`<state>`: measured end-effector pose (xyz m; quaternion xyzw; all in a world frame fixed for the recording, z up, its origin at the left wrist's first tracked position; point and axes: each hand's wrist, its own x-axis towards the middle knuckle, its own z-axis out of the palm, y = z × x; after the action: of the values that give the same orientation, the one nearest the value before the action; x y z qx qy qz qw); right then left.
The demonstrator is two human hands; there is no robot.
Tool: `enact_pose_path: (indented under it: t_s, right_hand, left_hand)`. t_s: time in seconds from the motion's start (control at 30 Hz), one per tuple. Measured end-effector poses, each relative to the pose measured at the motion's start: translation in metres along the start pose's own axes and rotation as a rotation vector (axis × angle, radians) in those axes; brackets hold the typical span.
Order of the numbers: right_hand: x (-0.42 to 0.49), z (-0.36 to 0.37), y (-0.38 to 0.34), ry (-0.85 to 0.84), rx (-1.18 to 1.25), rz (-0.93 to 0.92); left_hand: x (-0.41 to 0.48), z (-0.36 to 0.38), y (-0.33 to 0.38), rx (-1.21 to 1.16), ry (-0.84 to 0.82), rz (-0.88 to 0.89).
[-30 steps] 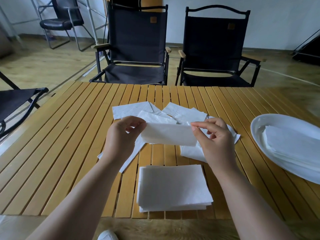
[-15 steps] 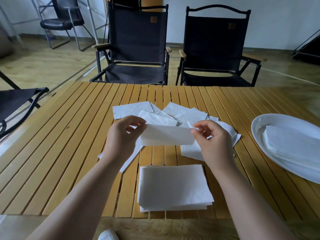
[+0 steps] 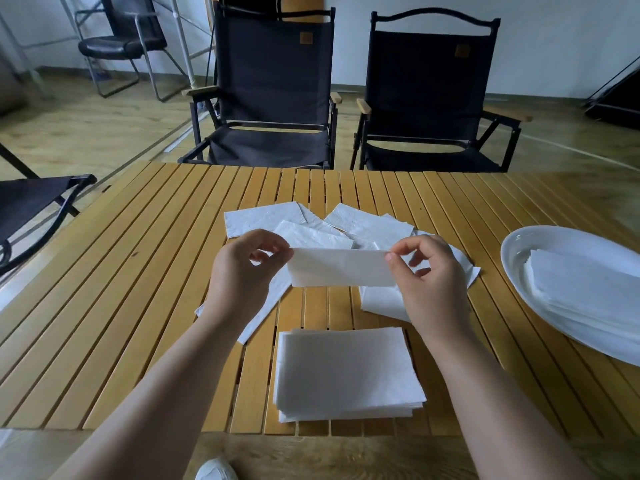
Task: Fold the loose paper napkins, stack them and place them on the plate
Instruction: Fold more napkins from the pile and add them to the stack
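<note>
Holding a folded napkin (image 3: 341,271) taut above the table's (image 3: 138,271) middle — left hand (image 3: 242,275) and right hand (image 3: 429,282) each pinch a short end.
Thin, limp, easily torn, I judge — best gripped at corners. The folded stack (image 3: 346,372) lies by the near edge, the plate (image 3: 554,239) at the right edge; chair (image 3: 277,81) patches show no legible writing.

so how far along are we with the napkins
Partly done. Folded napkins already lie on the white plate, and a folded stack sits near the table edge. The left hand and right hand pinch one folded napkin between them. Several loose napkins beyond lie unfolded, and the stack isn't plated.
</note>
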<state>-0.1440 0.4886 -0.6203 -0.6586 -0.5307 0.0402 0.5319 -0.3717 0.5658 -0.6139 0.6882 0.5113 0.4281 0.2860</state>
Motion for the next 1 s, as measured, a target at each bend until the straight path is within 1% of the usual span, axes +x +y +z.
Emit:
enact_pose_path:
  t_s: [0.13, 0.23, 0.33, 0.43, 0.53, 0.63, 0.8, 0.9, 0.93, 0.97, 1.0]
  right_hand:
    - [-0.001, 0.001, -0.003, -0.116, 0.082, 0.059]
    - [-0.001, 0.001, -0.004, -0.139, 0.158, 0.114]
    - [-0.001, 0.001, -0.005, -0.157, 0.129, 0.139]
    - [0.000, 0.002, -0.005, -0.162, 0.132, 0.164]
    - [0.000, 0.002, -0.006, -0.167, 0.128, 0.188]
    - [0.000, 0.001, -0.006, -0.168, 0.119, 0.197]
    - [-0.001, 0.000, -0.009, -0.152, 0.110, 0.189]
    - [-0.001, 0.002, -0.010, -0.097, 0.131, 0.235]
    - [-0.001, 0.003, -0.011, -0.075, 0.148, 0.257]
    - [-0.002, 0.004, -0.012, -0.061, 0.167, 0.276]
    - [-0.003, 0.006, -0.014, -0.061, 0.186, 0.290]
  left_hand:
    - [-0.001, 0.003, 0.004, -0.134, -0.059, -0.026]
    - [-0.003, 0.004, 0.009, -0.241, -0.106, -0.117]
    - [-0.004, 0.003, 0.011, -0.309, -0.129, -0.203]
    - [-0.005, 0.000, 0.013, -0.343, -0.155, -0.239]
    - [-0.005, -0.002, 0.012, -0.325, -0.204, -0.235]
    - [-0.004, -0.002, 0.009, -0.291, -0.208, -0.228]
    - [-0.002, -0.001, 0.010, -0.192, -0.127, -0.219]
    - [-0.002, 0.000, 0.009, -0.096, -0.037, -0.241]
    - [-0.003, 0.001, 0.010, -0.097, -0.020, -0.254]
    - [-0.004, 0.002, 0.013, -0.130, -0.037, -0.271]
    - [-0.006, 0.004, 0.017, -0.194, -0.091, -0.301]
